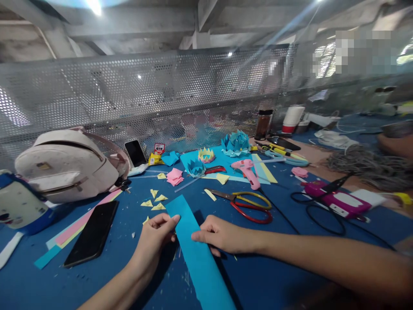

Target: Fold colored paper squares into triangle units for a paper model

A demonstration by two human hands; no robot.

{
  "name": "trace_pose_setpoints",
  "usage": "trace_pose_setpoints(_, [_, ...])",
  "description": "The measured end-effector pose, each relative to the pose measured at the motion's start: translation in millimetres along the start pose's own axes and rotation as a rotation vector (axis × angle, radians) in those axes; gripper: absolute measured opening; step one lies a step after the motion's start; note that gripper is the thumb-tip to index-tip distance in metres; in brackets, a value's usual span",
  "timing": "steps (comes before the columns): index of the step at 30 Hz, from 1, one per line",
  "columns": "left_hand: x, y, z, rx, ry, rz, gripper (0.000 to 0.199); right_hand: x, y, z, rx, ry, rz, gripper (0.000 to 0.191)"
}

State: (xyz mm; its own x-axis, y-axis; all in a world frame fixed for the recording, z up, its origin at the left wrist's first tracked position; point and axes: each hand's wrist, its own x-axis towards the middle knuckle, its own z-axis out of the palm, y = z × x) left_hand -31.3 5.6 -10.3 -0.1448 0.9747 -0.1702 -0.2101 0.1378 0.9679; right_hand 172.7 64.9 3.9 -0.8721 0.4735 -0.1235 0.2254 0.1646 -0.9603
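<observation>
A long strip of blue paper point(196, 262) runs from the bottom of the view up to mid-table, lifted a little off the surface. My left hand point(158, 230) pinches its left edge near the far end, thumb on top. On the right edge, slightly nearer to me, my right hand point(222, 234) grips the strip with its thumb over the paper; the fingers beneath are partly hidden. Scissors point(251, 206) with red and yellow handles lie just beyond my right hand. Several small folded yellow paper triangles point(158, 206) rest beyond my left hand.
Folded blue paper flowers point(237, 143) and a pink glue gun point(248, 171) with a trailing cord sit farther back. At left are a black phone point(92, 234), a pale backpack point(67, 165) and a blue-and-white container point(22, 206). A magenta device point(335, 199) with black cable lies right.
</observation>
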Motion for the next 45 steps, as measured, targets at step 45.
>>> trace_pose_setpoints(45, [8.7, 25.7, -4.5, -0.046, 0.145, 0.11, 0.046, 6.8, 5.1, 0.8, 0.039, 0.188, -0.132, 0.062])
